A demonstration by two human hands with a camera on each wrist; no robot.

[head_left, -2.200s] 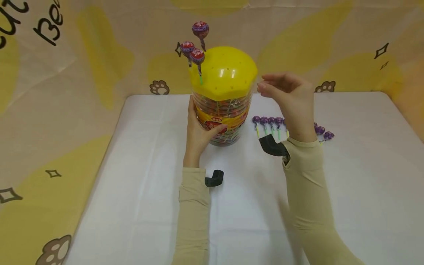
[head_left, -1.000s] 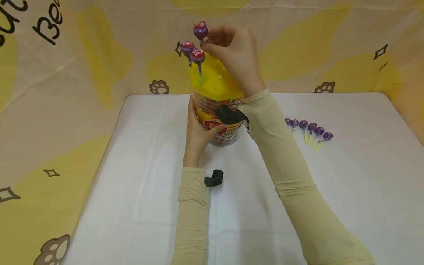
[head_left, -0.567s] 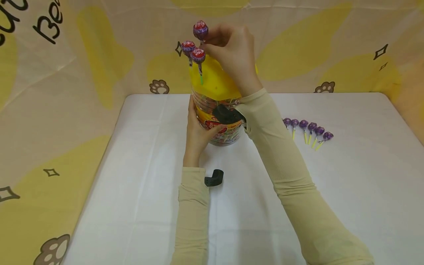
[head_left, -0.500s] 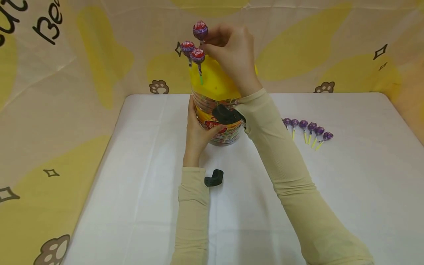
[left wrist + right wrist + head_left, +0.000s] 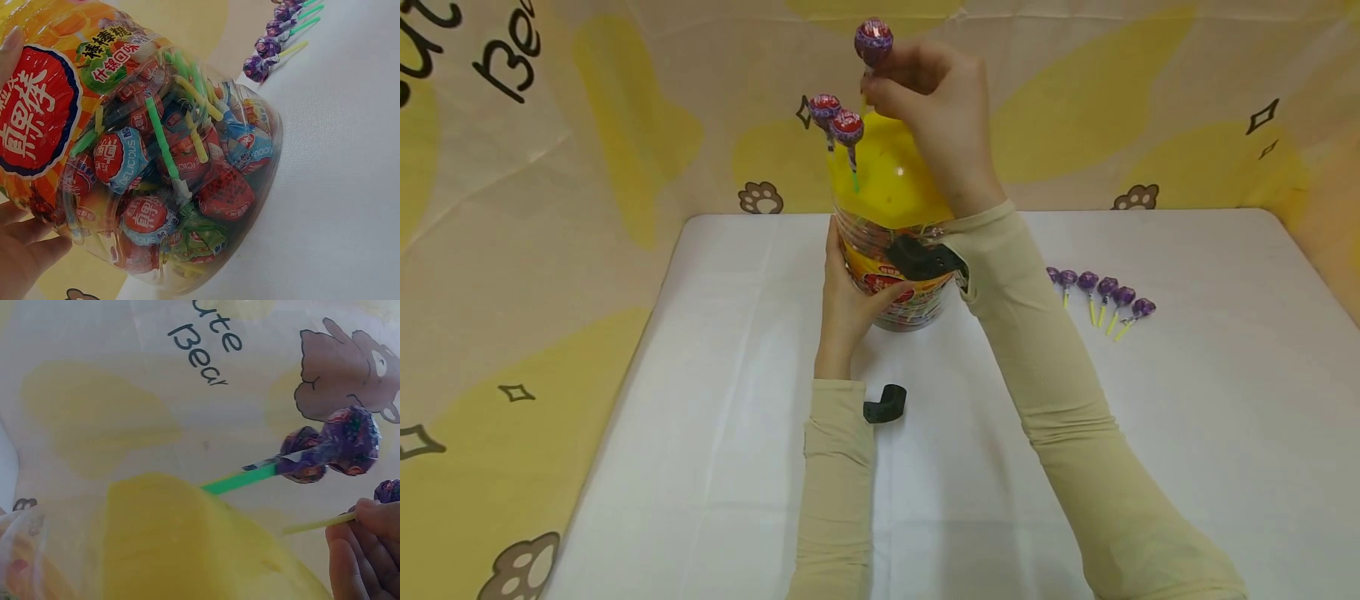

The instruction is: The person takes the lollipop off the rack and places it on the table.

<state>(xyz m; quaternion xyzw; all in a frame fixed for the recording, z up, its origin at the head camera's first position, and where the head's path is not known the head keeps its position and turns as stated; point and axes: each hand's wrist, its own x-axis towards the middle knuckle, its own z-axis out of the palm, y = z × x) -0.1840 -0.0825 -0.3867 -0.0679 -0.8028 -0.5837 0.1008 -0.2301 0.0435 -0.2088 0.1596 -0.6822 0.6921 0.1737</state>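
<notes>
My left hand (image 5: pixel 848 310) holds the side of a clear plastic jar (image 5: pixel 925 312) with an orange label; the left wrist view shows mixed wrapped lollipops inside the jar (image 5: pixel 162 169). A domed yellow lid (image 5: pixel 895 171) with small holes tops it. Above the lid, my right hand (image 5: pixel 951 117) pinches the stick of a purple-and-red lollipop (image 5: pixel 873 43). In the right wrist view, the lower end of its yellow stick (image 5: pixel 319 524) is at the lid's surface; touching or apart, I cannot tell. Two similar lollipops, one front (image 5: pixel 847 127) and one behind (image 5: pixel 824 108), stand upright at the lid's left.
Several purple lollipops (image 5: pixel 1107 289) lie in a row on the white table (image 5: pixel 722 375), right of the jar; my right sleeve (image 5: pixel 1037 333) hides part of the row. A black mount (image 5: pixel 886 404) sticks out from the left wrist. A patterned cloth (image 5: pixel 1075 100) rises behind the table.
My right hand came from right of the lid, empty, and took hold of the rear lollipop's stick. It has since raised that lollipop up and slightly right. The left hand stays on the jar.
</notes>
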